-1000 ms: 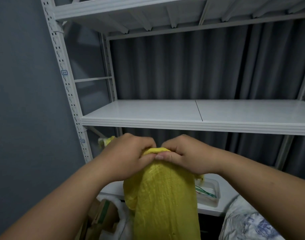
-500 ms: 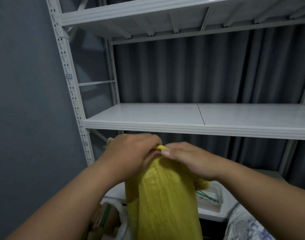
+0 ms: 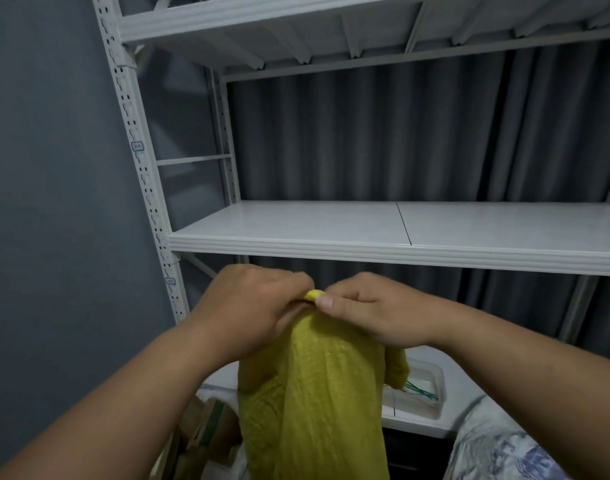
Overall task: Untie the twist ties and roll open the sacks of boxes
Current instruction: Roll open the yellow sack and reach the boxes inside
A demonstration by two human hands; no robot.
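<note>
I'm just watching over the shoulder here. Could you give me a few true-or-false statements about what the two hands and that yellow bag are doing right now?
1. Both hands, left hand and right hand, grip the top of the yellow woven mesh sack. True.
2. The white metal shelf above the hands holds boxes. False: nothing shows on it.
3. The small clear plastic tray holds green twist ties. True.
4. The sack lies flat on the shelf. False: it hangs upright from the hands.
</note>
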